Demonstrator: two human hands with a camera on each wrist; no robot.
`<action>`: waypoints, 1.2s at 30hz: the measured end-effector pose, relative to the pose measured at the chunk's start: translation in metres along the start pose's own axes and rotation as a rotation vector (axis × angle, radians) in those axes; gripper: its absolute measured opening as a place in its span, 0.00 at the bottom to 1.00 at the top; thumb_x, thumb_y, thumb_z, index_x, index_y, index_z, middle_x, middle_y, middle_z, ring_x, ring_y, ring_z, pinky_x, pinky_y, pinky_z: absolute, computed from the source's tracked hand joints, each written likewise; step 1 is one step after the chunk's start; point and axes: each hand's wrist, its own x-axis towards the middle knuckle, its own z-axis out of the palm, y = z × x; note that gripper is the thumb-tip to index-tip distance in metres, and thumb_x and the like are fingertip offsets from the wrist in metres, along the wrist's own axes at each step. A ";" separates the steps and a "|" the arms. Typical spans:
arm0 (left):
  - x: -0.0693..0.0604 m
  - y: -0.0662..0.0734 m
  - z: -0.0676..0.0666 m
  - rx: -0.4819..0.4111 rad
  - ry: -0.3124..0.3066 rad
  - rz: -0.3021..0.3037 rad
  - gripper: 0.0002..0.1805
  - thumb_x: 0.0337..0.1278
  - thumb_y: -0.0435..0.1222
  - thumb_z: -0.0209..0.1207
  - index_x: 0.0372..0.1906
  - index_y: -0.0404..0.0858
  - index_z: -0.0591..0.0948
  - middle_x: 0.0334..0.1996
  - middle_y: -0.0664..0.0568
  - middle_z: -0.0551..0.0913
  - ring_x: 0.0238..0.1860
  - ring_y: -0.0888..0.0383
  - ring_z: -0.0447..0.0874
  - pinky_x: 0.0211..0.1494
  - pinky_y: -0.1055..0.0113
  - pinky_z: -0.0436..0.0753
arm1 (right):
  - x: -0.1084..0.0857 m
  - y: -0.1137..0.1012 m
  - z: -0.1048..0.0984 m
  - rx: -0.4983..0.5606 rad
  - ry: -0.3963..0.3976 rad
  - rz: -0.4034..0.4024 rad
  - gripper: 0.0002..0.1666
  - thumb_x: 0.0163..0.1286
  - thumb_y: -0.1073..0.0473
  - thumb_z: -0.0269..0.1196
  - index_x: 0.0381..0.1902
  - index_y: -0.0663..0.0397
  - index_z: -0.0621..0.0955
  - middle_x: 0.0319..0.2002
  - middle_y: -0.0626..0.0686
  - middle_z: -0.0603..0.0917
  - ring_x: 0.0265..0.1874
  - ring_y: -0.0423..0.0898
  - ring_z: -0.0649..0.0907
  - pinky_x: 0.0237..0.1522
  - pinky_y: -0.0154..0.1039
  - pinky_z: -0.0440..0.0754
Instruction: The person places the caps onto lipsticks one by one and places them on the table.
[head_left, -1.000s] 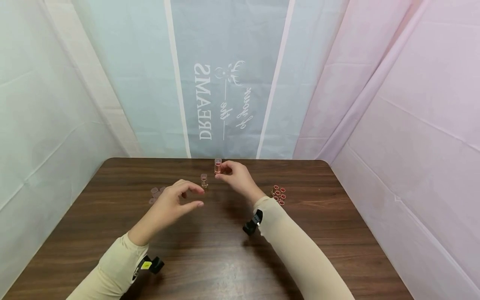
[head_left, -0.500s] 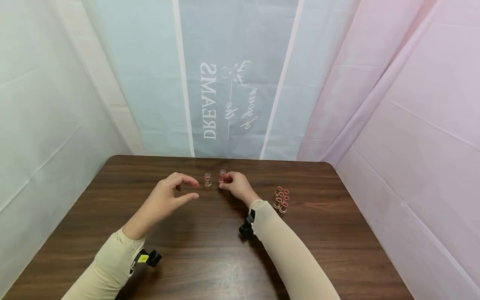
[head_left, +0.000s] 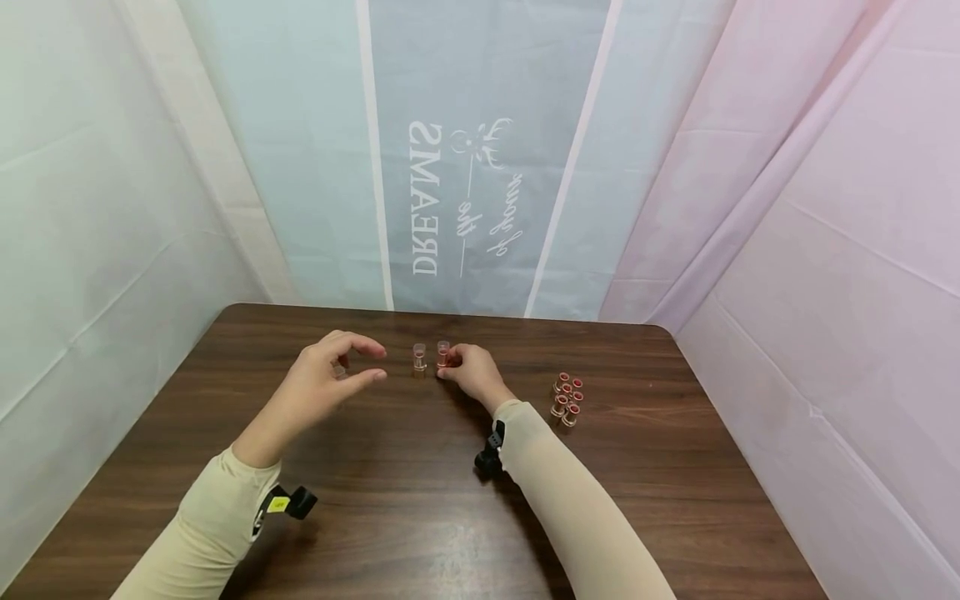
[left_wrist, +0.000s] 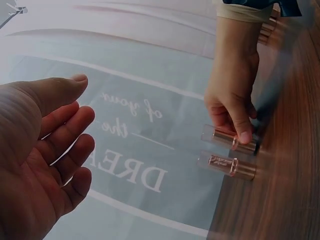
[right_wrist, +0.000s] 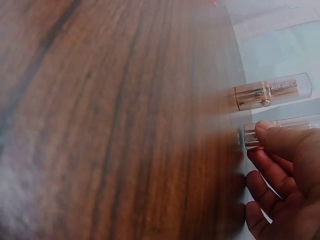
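Observation:
Two capped lipsticks stand upright side by side near the table's back edge, each with a rose-gold base and a clear cap. My right hand [head_left: 474, 377] pinches the right-hand lipstick [right_wrist: 250, 135] low on its base between thumb and fingers. Just left of it, apart, stands the other lipstick [head_left: 419, 360], touched by neither hand. My left hand [head_left: 311, 390] hovers to the left of both, thumb and fingers spread and nothing between them. In the left wrist view, its fingers [left_wrist: 75, 150] are loosely bent.
Several uncapped lipsticks [head_left: 567, 400] with red tops stand in a cluster to the right. A bit of clear plastic [head_left: 340, 372] shows behind my left hand, mostly hidden. The brown wooden table [head_left: 420, 500] ends at a hanging cloth [head_left: 480, 275] with lettering.
My right hand has brought its lipstick from the back edge down beside the other one. My left hand has drawn away to the left, still holding nothing.

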 end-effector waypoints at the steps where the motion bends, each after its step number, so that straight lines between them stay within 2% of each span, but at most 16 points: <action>1: 0.000 0.000 0.000 0.000 0.002 -0.002 0.14 0.56 0.39 0.75 0.47 0.48 0.86 0.44 0.57 0.85 0.37 0.62 0.74 0.41 0.67 0.75 | 0.000 0.000 0.000 -0.010 0.001 0.000 0.15 0.66 0.52 0.73 0.48 0.50 0.86 0.43 0.48 0.88 0.44 0.45 0.84 0.54 0.46 0.82; 7: 0.001 -0.001 0.000 -0.011 -0.003 -0.014 0.14 0.57 0.39 0.74 0.47 0.46 0.86 0.45 0.56 0.85 0.36 0.60 0.74 0.40 0.71 0.73 | -0.002 -0.004 0.001 -0.047 0.000 0.004 0.17 0.66 0.52 0.73 0.50 0.50 0.86 0.44 0.48 0.88 0.46 0.46 0.84 0.55 0.47 0.81; 11: 0.000 -0.001 0.000 -0.011 -0.022 -0.039 0.14 0.57 0.41 0.74 0.47 0.49 0.86 0.46 0.57 0.84 0.36 0.58 0.73 0.38 0.70 0.74 | -0.003 -0.006 -0.005 -0.018 -0.019 -0.008 0.20 0.65 0.53 0.75 0.52 0.51 0.85 0.47 0.49 0.88 0.49 0.47 0.84 0.57 0.47 0.80; 14: -0.001 -0.001 0.000 -0.018 -0.040 -0.061 0.14 0.58 0.42 0.74 0.48 0.50 0.85 0.47 0.57 0.83 0.37 0.57 0.73 0.38 0.68 0.75 | -0.005 -0.009 -0.018 0.020 -0.008 -0.027 0.24 0.63 0.53 0.76 0.55 0.53 0.83 0.50 0.51 0.87 0.51 0.49 0.84 0.58 0.47 0.80; 18: -0.002 -0.002 0.000 -0.021 -0.057 -0.073 0.15 0.58 0.42 0.74 0.49 0.48 0.85 0.47 0.57 0.83 0.38 0.56 0.74 0.39 0.67 0.76 | -0.013 -0.017 -0.050 0.038 0.048 -0.054 0.26 0.65 0.53 0.75 0.58 0.55 0.82 0.52 0.54 0.87 0.51 0.50 0.85 0.58 0.47 0.80; 21: -0.002 -0.003 0.001 -0.018 -0.070 -0.065 0.16 0.58 0.42 0.73 0.49 0.46 0.85 0.47 0.57 0.84 0.38 0.57 0.75 0.40 0.66 0.76 | -0.028 -0.026 -0.079 0.051 0.079 -0.094 0.24 0.68 0.52 0.72 0.59 0.53 0.82 0.52 0.54 0.87 0.51 0.50 0.85 0.57 0.47 0.81; 24: -0.002 -0.005 0.006 -0.018 -0.084 -0.045 0.15 0.59 0.43 0.73 0.49 0.48 0.85 0.47 0.57 0.84 0.38 0.58 0.75 0.41 0.66 0.75 | -0.052 -0.029 -0.106 0.090 0.112 -0.135 0.22 0.70 0.50 0.70 0.58 0.50 0.83 0.51 0.51 0.87 0.49 0.48 0.85 0.53 0.47 0.82; 27: -0.002 -0.006 0.011 -0.018 -0.094 -0.039 0.14 0.59 0.44 0.73 0.49 0.51 0.85 0.47 0.57 0.84 0.38 0.59 0.73 0.41 0.68 0.74 | -0.077 -0.026 -0.124 0.144 0.150 -0.154 0.19 0.71 0.50 0.69 0.56 0.48 0.84 0.50 0.49 0.87 0.46 0.47 0.85 0.49 0.46 0.83; 32: -0.005 -0.006 0.018 -0.013 -0.096 -0.035 0.14 0.58 0.44 0.73 0.48 0.53 0.84 0.48 0.57 0.84 0.39 0.60 0.74 0.43 0.68 0.74 | -0.111 -0.011 -0.127 0.197 0.185 -0.167 0.17 0.71 0.52 0.69 0.55 0.50 0.84 0.48 0.48 0.87 0.43 0.47 0.85 0.47 0.46 0.84; 36: -0.007 -0.008 0.026 0.001 -0.090 -0.011 0.14 0.57 0.44 0.74 0.47 0.53 0.85 0.45 0.59 0.84 0.38 0.62 0.74 0.45 0.67 0.75 | -0.123 -0.001 -0.119 0.209 0.181 -0.178 0.18 0.72 0.50 0.68 0.56 0.48 0.84 0.49 0.45 0.86 0.47 0.44 0.84 0.51 0.46 0.82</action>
